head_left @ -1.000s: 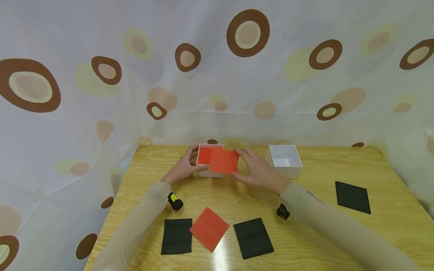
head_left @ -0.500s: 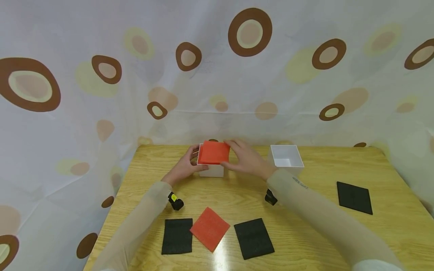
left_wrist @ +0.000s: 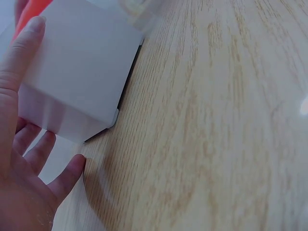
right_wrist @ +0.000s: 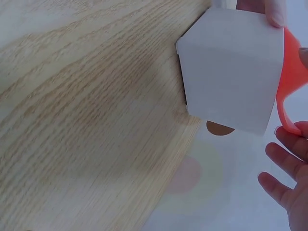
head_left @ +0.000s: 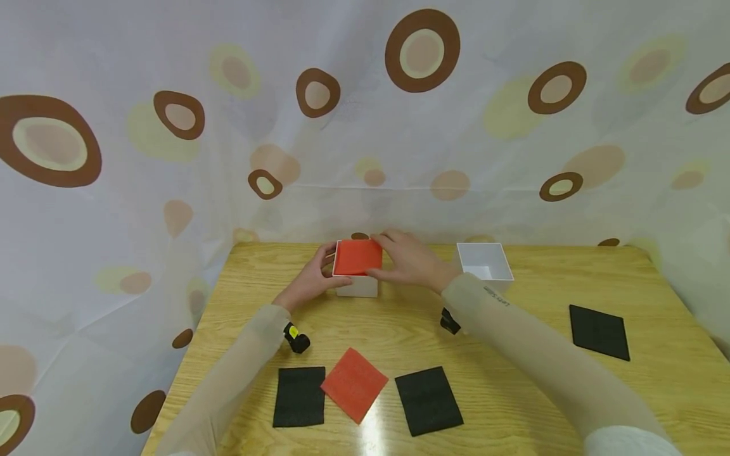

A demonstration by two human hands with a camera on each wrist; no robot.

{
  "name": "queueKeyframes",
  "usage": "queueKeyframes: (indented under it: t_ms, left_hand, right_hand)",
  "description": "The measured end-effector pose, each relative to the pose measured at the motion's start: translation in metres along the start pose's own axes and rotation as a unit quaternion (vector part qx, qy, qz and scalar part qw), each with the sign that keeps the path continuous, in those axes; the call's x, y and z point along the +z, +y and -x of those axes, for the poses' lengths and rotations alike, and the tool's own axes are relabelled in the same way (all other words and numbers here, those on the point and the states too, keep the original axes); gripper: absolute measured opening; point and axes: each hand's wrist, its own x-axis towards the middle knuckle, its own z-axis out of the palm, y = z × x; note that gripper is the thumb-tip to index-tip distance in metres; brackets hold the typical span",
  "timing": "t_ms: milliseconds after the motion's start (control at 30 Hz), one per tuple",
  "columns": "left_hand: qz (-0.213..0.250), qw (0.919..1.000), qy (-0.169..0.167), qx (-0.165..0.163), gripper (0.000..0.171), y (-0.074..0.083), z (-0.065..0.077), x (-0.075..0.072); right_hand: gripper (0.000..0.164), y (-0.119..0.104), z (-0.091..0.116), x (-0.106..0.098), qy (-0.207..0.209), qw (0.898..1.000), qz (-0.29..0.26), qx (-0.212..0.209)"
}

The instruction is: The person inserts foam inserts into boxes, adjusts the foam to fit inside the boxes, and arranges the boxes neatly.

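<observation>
The red cloth (head_left: 359, 256) in my right hand (head_left: 407, 259) is now over the mouth of the left white box (head_left: 357, 287); a second ago it was off to the right of it, across the near rim, with red showing inside the box. My thumb and fingers hold the cloth at its right edge, and the right wrist view shows it bowing between them while other fingers stand spread. So I'd judge the cloth well lined up with the opening but not let go of yet. My left hand (head_left: 310, 278) grips the box, as it did then, thumb at the near rim and fingers around the left side. Another red cloth (head_left: 355, 385) lies nearer me on the bench (head_left: 256, 272), between two black cloths (head_left: 429, 401), and the right white box (head_left: 481, 255) stands apart. Those haven't been shifted.
</observation>
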Motion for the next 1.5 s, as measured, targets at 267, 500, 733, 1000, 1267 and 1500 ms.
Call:
queueKeyframes:
  t_ms: [267, 500, 733, 1000, 1267, 1500]
  left_hand:
    - [0.003, 1.0000, 0.001, 0.001, 0.092, -0.001, 0.000, 0.001]
    - [0.007, 0.9999, 0.001, 0.007, 0.092, -0.003, 0.000, -0.001]
    - [0.007, 0.9999, 0.001, 0.008, 0.091, -0.004, -0.001, 0.000]
    - [0.018, 0.9998, -0.002, 0.011, 0.092, -0.004, -0.001, 0.000]
    - [0.024, 0.9996, -0.003, 0.016, 0.092, -0.002, -0.001, 0.001]
    - [0.019, 0.9997, 0.002, 0.014, 0.092, -0.003, 0.000, 0.000]
  right_hand:
    - [0.076, -0.002, -0.005, 0.007, 0.000, 1.000, -0.001, 0.003]
    - [0.077, -0.005, -0.005, 0.010, 0.007, 1.000, -0.016, 0.022]
    - [0.081, -0.008, -0.003, 0.013, -0.016, 0.998, -0.033, 0.047]
    - [0.074, -0.002, 0.002, 0.016, 0.005, 0.995, -0.081, 0.063]
    - [0.080, 0.004, 0.007, 0.023, 0.007, 0.995, -0.070, 0.070]
    - [0.084, 0.002, 0.006, 0.028, -0.003, 0.994, -0.068, 0.083]
